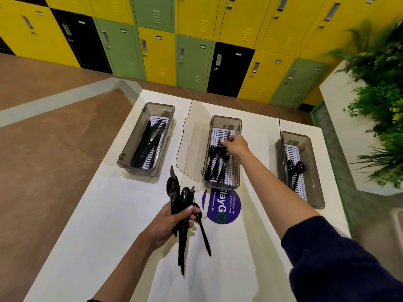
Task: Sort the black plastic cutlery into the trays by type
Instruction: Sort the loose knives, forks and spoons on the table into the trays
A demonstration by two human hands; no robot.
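The bundle of loose cutlery (182,205), spoons with at least one knife among them, stands upright in your left hand (168,223). Its fingers and thumb are wrapped round the handles above the near part of the worktop (109,236). One spoon hangs bowl-up, its handle slanting down to the right.

Your right hand (236,147) is stretched out over the middle tray (220,185), fingertips pinching a single fork (226,137) above the far half of it. Below, a pile of forks (216,164) lies lengthwise in the near half of that tray on a white slotted insert.

The left tray (134,140) holds a pile of knives (148,144), lying lengthwise. The right tray (314,171) holds a few spoons (294,168), bowls pointing away from you. All three trays are smoky clear plastic with their lids swung open to the left side, and they stand well apart in a row across the worktop.

A round purple sticker (224,208) sits on the worktop just in front of the middle tray. Beyond the worktop are coloured lockers (196,40), and a leafy plant (379,83) stands to the right.
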